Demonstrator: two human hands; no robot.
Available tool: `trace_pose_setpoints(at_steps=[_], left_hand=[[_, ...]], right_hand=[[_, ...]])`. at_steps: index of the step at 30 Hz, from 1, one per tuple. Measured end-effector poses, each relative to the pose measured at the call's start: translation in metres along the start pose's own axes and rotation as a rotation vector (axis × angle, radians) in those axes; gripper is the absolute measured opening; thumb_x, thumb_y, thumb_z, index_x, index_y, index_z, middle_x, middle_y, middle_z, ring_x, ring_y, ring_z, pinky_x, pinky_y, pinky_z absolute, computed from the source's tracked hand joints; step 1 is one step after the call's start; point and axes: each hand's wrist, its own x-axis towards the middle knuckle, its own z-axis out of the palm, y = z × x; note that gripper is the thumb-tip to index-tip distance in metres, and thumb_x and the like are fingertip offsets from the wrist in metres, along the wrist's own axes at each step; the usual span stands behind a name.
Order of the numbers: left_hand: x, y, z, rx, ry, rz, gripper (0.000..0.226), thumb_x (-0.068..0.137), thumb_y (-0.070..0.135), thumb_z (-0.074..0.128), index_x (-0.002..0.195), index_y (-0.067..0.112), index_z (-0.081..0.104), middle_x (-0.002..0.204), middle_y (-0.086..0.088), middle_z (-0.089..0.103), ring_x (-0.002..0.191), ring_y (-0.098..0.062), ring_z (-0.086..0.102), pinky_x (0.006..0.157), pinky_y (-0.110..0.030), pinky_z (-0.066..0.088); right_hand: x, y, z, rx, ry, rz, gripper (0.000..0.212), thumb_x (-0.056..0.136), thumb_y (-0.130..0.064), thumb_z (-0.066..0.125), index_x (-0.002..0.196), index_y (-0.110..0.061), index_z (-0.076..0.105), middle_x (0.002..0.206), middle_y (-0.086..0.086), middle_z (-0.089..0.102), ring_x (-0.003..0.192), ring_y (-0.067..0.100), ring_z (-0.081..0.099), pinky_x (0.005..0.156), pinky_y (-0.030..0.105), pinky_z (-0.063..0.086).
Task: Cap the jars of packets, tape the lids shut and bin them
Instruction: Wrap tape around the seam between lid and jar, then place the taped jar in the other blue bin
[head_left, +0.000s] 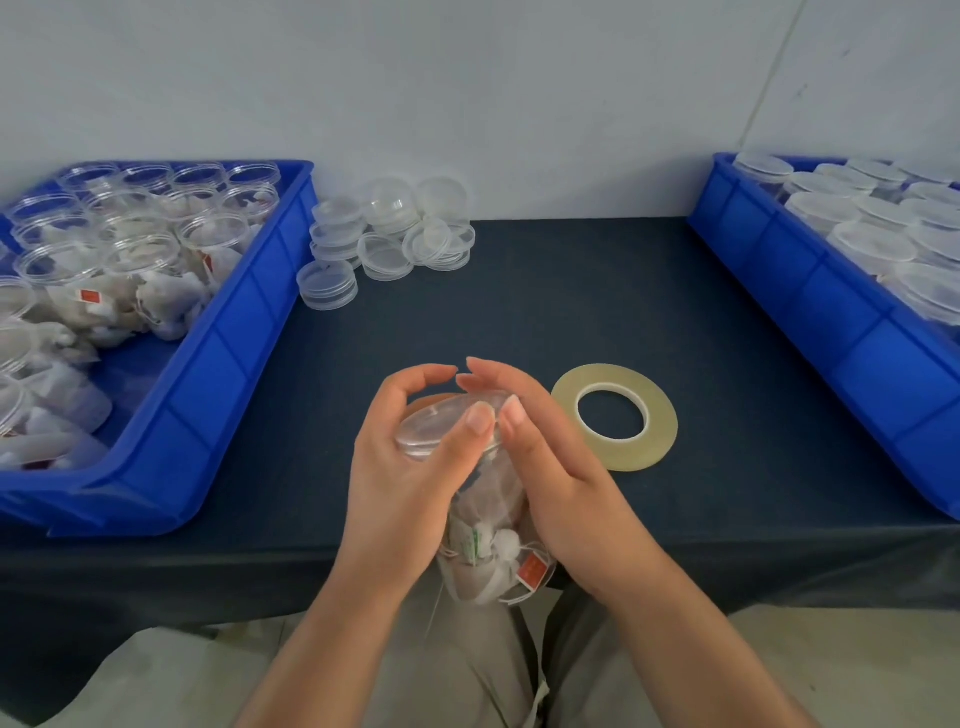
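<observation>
While left hand (410, 467) and right hand (553, 467) hold jar (485, 501) | red tag (532, 570) unreadable

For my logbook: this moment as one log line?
step: capping | left hand, right hand: hold lid on jar of packets | tape roll: flat on table

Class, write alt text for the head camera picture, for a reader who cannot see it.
A left hand and right hand grip a lidded jar of packets over a dark table. A tape roll lies beside the right hand; an open-jar bin sits left, a capped-jar bin right, loose lids behind.
</observation>
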Motion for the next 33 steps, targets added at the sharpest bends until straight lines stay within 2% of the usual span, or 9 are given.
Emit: trace_pose_setpoints(at_steps=[4,9,15,18,21,24,26,29,33], left_hand=[[-0.001,0.0,0.0,-0.047,0.0,0.024,0.06,0.077,0.069,0.078,0.124,0.035,0.065,0.12,0.0,0.074,0.108,-0.023,0.075,0.073,-0.024,0.062],[-0.002,-0.002,0.0,-0.042,-0.005,0.026,0.089,0.065,0.085,0.077,0.138,0.039,0.055,0.122,0.007,0.075,0.112,-0.019,0.075,0.086,-0.029,0.062],[-0.003,-0.003,0.003,-0.104,-0.067,0.011,0.094,0.063,0.08,0.084,0.143,0.045,0.051,0.121,0.0,0.077,0.114,-0.023,0.074,0.093,-0.044,0.06],[-0.004,-0.003,0.003,-0.04,-0.054,0.062,0.093,0.067,0.085,0.078,0.143,0.038,0.053,0.121,0.004,0.076,0.114,-0.02,0.074,0.091,-0.035,0.062],[-0.004,0.001,0.006,0.007,0.006,0.14,0.084,0.08,0.09,0.059,0.138,0.03,0.058,0.121,0.009,0.074,0.114,-0.014,0.072,0.091,-0.019,0.055],[-0.004,0.0,0.012,0.026,0.071,0.172,0.059,0.098,0.07,0.047,0.13,0.025,0.064,0.119,0.015,0.073,0.114,-0.008,0.069,0.089,-0.011,0.05],[-0.003,-0.003,0.013,0.043,0.082,0.172,0.051,0.101,0.063,0.042,0.127,0.026,0.066,0.118,0.018,0.073,0.114,-0.005,0.069,0.089,-0.009,0.049],[-0.002,-0.005,0.01,0.081,0.05,0.203,0.07,0.102,0.077,0.031,0.136,0.025,0.063,0.123,0.021,0.071,0.118,-0.004,0.067,0.093,-0.01,0.048],[-0.001,-0.004,0.01,0.062,-0.071,0.209,0.072,0.104,0.077,0.021,0.147,0.032,0.058,0.123,0.008,0.076,0.12,-0.017,0.071,0.096,-0.025,0.054]], right_hand=[[0.002,0.003,-0.001,-0.006,0.012,-0.044,0.046,0.115,-0.036,0.03,0.15,-0.021,0.054,0.144,-0.01,0.064,0.14,0.013,0.056,0.113,0.029,0.047],[0.006,0.01,0.005,0.05,0.142,-0.027,0.047,0.114,-0.036,0.027,0.144,-0.024,0.062,0.141,-0.009,0.068,0.138,0.017,0.059,0.117,0.047,0.046],[0.001,0.016,0.007,-0.014,0.143,-0.024,0.059,0.111,-0.055,0.026,0.155,-0.025,0.049,0.154,-0.017,0.056,0.148,0.005,0.046,0.124,0.037,0.038],[0.001,0.015,0.007,-0.012,0.143,-0.047,0.051,0.112,-0.043,0.025,0.153,-0.026,0.052,0.152,-0.015,0.058,0.148,0.008,0.047,0.123,0.036,0.038],[0.001,0.016,0.007,0.026,0.174,-0.077,0.05,0.115,-0.034,0.023,0.149,-0.023,0.057,0.148,-0.012,0.063,0.144,0.011,0.052,0.118,0.029,0.041],[0.003,0.013,0.007,0.05,0.184,-0.067,0.05,0.114,-0.035,0.023,0.147,-0.023,0.06,0.145,-0.013,0.065,0.143,0.011,0.053,0.118,0.03,0.041],[0.003,0.009,0.006,0.027,0.175,-0.05,0.051,0.114,-0.039,0.024,0.146,-0.025,0.061,0.144,-0.014,0.066,0.142,0.01,0.054,0.118,0.031,0.042],[-0.001,0.003,-0.004,-0.064,0.129,-0.067,0.061,0.11,-0.061,0.024,0.151,-0.027,0.054,0.148,-0.016,0.063,0.144,0.009,0.052,0.12,0.034,0.04],[-0.006,-0.019,-0.025,-0.381,-0.111,-0.094,0.102,0.079,-0.094,0.05,0.164,-0.043,0.025,0.165,-0.02,0.04,0.155,0.0,0.031,0.121,0.024,0.034]])
